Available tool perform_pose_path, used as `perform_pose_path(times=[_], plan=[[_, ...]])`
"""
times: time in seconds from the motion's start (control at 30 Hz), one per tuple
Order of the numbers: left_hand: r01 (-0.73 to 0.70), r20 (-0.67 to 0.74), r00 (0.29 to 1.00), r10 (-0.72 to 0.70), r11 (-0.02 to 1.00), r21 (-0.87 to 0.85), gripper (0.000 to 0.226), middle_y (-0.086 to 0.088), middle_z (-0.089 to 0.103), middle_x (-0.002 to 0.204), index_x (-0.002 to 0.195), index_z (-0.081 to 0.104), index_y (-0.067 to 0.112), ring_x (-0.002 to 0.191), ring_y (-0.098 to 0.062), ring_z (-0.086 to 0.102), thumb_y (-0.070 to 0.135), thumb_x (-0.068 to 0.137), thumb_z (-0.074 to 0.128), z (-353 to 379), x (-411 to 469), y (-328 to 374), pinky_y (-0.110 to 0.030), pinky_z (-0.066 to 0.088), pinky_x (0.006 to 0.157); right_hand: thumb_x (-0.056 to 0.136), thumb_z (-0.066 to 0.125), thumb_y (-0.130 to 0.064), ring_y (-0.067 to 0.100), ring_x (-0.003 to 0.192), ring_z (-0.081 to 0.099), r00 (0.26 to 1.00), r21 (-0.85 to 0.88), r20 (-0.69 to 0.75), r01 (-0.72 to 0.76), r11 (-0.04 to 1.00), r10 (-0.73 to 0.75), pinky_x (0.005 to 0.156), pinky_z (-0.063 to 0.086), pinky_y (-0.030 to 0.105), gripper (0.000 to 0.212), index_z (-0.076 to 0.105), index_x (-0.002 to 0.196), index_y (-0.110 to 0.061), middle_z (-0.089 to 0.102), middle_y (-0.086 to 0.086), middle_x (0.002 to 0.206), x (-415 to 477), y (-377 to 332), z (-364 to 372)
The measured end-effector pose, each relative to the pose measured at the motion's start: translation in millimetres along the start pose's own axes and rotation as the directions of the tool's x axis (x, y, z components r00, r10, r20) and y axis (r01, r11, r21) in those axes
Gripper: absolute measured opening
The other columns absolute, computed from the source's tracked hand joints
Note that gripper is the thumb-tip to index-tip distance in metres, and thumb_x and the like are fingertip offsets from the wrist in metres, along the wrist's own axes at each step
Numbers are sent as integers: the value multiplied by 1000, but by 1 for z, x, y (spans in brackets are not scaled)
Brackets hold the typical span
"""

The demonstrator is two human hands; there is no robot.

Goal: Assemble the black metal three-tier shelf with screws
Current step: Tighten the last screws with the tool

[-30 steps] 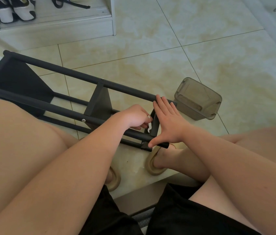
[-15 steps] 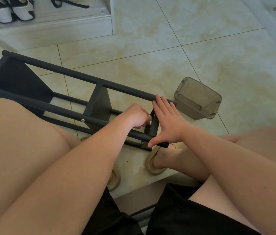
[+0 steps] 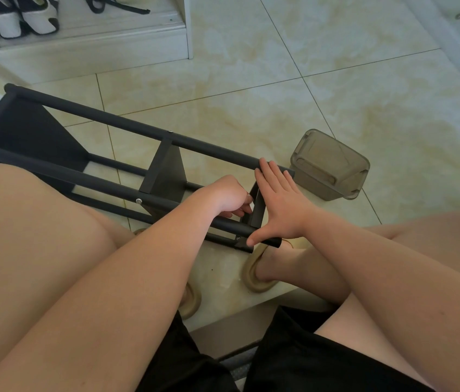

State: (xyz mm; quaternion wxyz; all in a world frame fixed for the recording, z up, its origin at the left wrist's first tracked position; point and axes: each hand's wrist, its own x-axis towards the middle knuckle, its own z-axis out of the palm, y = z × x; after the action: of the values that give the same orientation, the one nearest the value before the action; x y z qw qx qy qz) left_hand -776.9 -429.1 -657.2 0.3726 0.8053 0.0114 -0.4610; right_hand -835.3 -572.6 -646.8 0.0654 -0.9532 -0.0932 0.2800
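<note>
Shelf [image 3: 33,137] lies on its side on the tiled floor [image 3: 251,89], with its long rails running from upper left down to the hands, between the person's knees. Right hand [image 3: 279,205] is spread flat and wide across the open end: straight fingers [image 3: 268,176] lie on the tip of the far rail [image 3: 127,123], thumb [image 3: 262,234] presses on the tip of the near rail [image 3: 96,182], palm is over the end panel [image 3: 257,207]. Left hand [image 3: 228,193] reaches in over the near rail, fingers curled tight against the inner face of that end panel, just beside the right palm (whether they pinch anything is hidden, cannot tell). Middle panel [image 3: 166,171] stands between the rails, left of the left hand. One screw head [image 3: 138,201] shows on the near rail at its foot, another on the far rail above it. Edges: a smoky plastic box [image 3: 330,165] sits just beside the far rail's tip, right of the right fingers; contact or gap unclear. Near side is tight, with thighs, forearms and two tan slippers [image 3: 254,278] crowding below the near rail. Room: a wide stretch of tile beyond the far rail and right past the box. Cabinet base [image 3: 81,49] with shoes [image 3: 25,18] sits at upper left, near the shelf's far end.
</note>
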Motion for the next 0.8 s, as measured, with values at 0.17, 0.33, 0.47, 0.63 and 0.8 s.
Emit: perform_pose_path(times=[0.17, 0.33, 0.47, 0.63, 0.8], plan=[[-6, -37, 999, 5, 999, -32, 17, 2, 75, 88, 92, 64, 16, 88, -13, 71, 21, 102, 52, 2, 0, 1, -40, 54, 94, 58, 70, -87, 15, 139, -41, 1000, 11, 0, -3, 1000, 3, 121, -18, 39, 156, -19, 158, -7, -34, 8, 163, 1, 0, 0], [69, -12, 997, -70, 996, -61, 23, 4, 74, 79, 84, 64, 16, 84, -12, 70, 23, 102, 51, 4, 2, 2, -40, 53, 96, 58, 71, -86, 15, 140, -40, 1000, 15, -1, -1, 1000, 1, 122, -18, 39, 156, -19, 159, -7, -34, 8, 163, 1, 1, 1], [63, 4, 998, -63, 998, -28, 24, 5, 73, 81, 85, 62, 18, 88, -12, 69, 24, 103, 48, 6, 2, 1, -41, 52, 98, 59, 70, -87, 15, 140, -41, 1000, 8, 1, 0, 1000, 0, 122, -18, 40, 156, -20, 158, -7, -35, 8, 163, 1, 1, 1], [22, 38, 999, -24, 999, 37, 27, 6, 74, 85, 85, 63, 20, 92, -12, 69, 23, 105, 44, 3, 2, -1, -42, 50, 100, 58, 70, -86, 15, 139, -42, 1000, 10, 2, 3, 1000, -3, 121, -19, 39, 156, -20, 158, -7, -35, 8, 163, 1, 1, 1], [-6, 81, 997, 0, 997, 74, 19, 6, 73, 86, 103, 62, 16, 89, -10, 66, 20, 105, 44, -3, 1, -3, -34, 51, 90, 59, 69, -87, 16, 140, -42, 1000, 8, 6, 6, 1000, -6, 121, -19, 39, 156, -20, 158, -7, -36, 8, 162, 1, 2, 1]])
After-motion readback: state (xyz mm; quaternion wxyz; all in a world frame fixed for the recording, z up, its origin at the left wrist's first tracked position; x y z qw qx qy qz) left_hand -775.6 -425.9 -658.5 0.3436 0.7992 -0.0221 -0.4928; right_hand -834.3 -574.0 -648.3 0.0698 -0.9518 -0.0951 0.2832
